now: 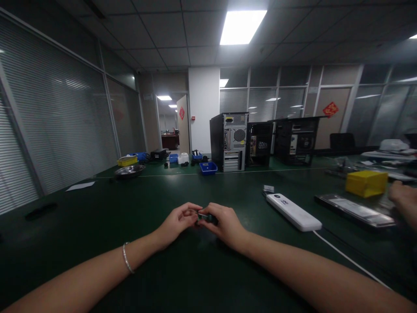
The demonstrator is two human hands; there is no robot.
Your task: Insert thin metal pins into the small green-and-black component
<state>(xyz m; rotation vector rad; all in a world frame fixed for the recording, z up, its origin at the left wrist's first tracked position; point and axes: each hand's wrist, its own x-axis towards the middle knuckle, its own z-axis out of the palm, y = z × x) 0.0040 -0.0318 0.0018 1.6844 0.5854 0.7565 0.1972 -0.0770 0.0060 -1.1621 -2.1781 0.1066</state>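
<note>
My left hand [181,221] and my right hand [224,224] meet low over the green tabletop [156,265], fingertips almost touching. Pinched in the left fingers is a small part with a bit of green [197,221], mostly covered and too small to name. The right fingers are closed around a small screwdriver-like tool [213,219] with a dark handle. Its thin pale shaft [202,214] points left at the green part. Whether the tip touches the part cannot be made out.
To the right lie a white power bank [293,212] with a cable and a hard drive [356,211]. A yellow box [366,183] stands beside another person's hand [404,200]. Computer cases [233,141], a blue tray [208,168] and a metal dish [129,171] stand farther back.
</note>
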